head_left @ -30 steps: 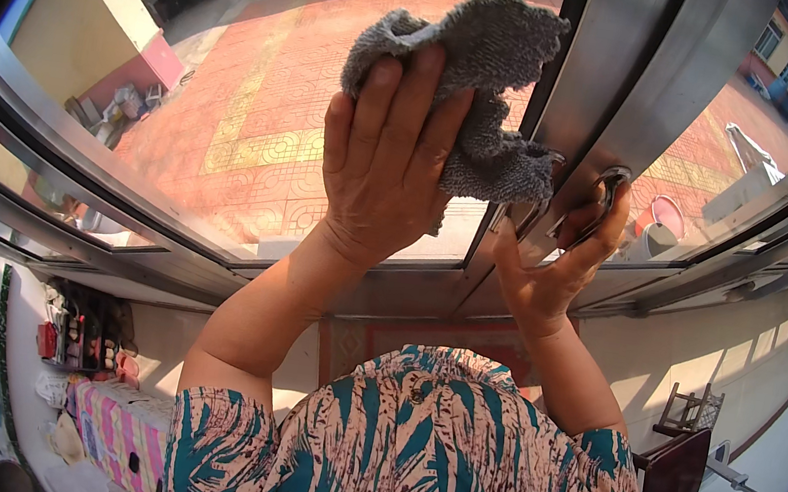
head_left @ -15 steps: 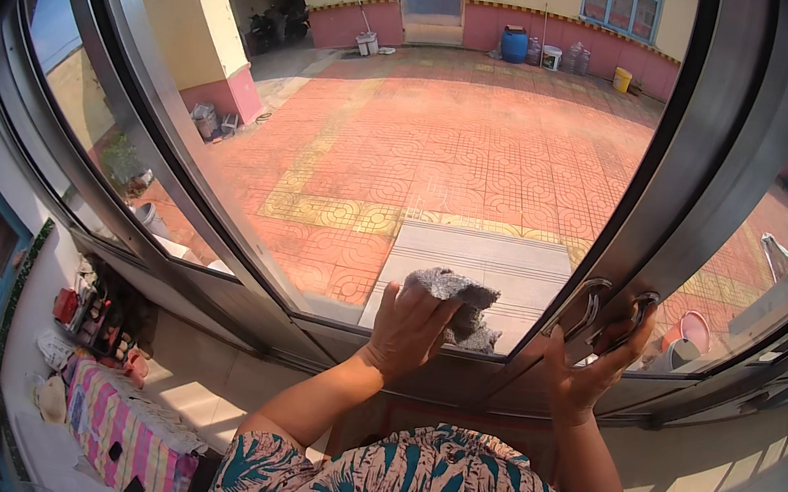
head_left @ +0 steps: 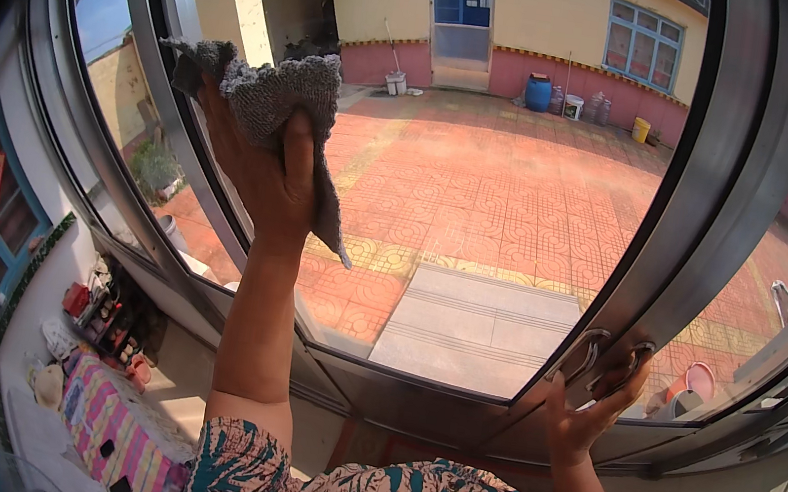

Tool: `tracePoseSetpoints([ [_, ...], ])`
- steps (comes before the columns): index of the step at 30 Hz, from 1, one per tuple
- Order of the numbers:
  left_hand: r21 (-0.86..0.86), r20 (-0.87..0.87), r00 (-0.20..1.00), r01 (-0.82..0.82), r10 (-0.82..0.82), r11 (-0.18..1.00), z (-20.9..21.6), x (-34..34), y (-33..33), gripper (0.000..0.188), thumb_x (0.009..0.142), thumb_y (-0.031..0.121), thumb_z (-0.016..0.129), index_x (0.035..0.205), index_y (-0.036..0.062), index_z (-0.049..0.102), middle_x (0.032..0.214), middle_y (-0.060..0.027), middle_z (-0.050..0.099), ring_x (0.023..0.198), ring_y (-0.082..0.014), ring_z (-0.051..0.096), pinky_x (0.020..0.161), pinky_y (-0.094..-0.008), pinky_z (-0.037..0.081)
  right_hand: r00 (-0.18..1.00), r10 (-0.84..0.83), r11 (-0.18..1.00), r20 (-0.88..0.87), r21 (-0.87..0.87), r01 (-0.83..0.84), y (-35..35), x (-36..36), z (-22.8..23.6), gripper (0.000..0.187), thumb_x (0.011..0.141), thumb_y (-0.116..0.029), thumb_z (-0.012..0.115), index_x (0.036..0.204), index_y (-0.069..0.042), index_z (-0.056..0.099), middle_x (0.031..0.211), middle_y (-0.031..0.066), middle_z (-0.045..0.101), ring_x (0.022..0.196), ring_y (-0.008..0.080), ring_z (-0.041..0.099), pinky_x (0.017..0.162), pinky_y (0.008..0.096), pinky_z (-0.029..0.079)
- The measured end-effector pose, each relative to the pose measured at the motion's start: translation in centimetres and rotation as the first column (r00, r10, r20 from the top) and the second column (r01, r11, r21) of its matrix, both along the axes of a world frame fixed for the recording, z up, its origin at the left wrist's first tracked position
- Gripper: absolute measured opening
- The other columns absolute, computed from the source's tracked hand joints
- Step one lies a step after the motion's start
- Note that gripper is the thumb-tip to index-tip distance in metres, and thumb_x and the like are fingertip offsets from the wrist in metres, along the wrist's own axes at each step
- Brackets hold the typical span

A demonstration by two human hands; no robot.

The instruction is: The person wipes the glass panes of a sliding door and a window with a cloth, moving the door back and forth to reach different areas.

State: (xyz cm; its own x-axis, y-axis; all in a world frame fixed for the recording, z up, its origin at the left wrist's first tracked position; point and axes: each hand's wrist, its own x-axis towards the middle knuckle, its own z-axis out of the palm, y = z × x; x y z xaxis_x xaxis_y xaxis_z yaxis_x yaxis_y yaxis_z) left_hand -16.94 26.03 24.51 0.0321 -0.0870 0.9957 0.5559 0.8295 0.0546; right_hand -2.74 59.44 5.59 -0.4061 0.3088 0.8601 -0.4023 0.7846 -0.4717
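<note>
A grey, rough-textured cloth [head_left: 290,93] is spread under my left hand [head_left: 269,175], which is raised to the upper left part of the glass door. The hand grips the cloth with its thumb over it, close to the door's left metal frame [head_left: 212,152]. Part of the cloth hangs down on the right of the wrist. Low on the right, my right hand [head_left: 583,410] has its fingers hooked round a curved metal door handle [head_left: 640,354]. A second handle [head_left: 586,356] is just left of it, on the neighbouring frame.
Beyond the glass lies a red and yellow tiled courtyard [head_left: 483,178] with a pale ramp or slab [head_left: 482,332]. A blue barrel [head_left: 538,93] and buckets stand by the far wall. Indoors at lower left are a shoe rack [head_left: 118,317] and a striped cloth-covered surface [head_left: 117,424].
My left hand has carried the cloth from the low middle of the glass up and to the left. My right hand stays at the handle. The view has tilted upward.
</note>
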Motion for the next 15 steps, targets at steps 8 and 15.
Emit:
tracePoseSetpoints([
  [8, -0.485, 0.387, 0.916, 0.109, 0.102, 0.868, -31.1, 5.8, 8.1, 0.067, 0.086, 0.032, 0.055, 0.145, 0.0069, 0.035, 0.140, -0.0280, 0.036, 0.132, -0.0486, 0.032, 0.111, -0.0652, 0.013, 0.999, -0.036, 0.999, 0.008, 0.011, 0.036, -0.1, 0.1, 0.2, 0.101, 0.068, -0.009, 0.075, 0.148, 0.002, 0.016, 0.131, 0.0171, 0.041, 0.099, 0.0230, 0.045, 0.083, 0.0317, 0.040],
  [15, -0.116, 0.454, 0.888, -0.023, 0.074, 0.993, -27.9, 4.4, 4.1, 0.101, 0.079, 0.068, 0.055, 0.151, 0.0049, 0.022, 0.150, -0.0321, 0.018, 0.139, -0.0548, 0.014, 0.109, -0.0681, 0.012, 1.000, -0.027, 1.000, -0.001, -0.011, 0.027, 0.3, 0.0, -0.4, 0.105, 0.064, -0.009, 0.077, 0.149, 0.002, 0.015, 0.132, 0.0165, 0.040, 0.099, 0.0224, 0.045, 0.086, 0.0323, 0.041],
])
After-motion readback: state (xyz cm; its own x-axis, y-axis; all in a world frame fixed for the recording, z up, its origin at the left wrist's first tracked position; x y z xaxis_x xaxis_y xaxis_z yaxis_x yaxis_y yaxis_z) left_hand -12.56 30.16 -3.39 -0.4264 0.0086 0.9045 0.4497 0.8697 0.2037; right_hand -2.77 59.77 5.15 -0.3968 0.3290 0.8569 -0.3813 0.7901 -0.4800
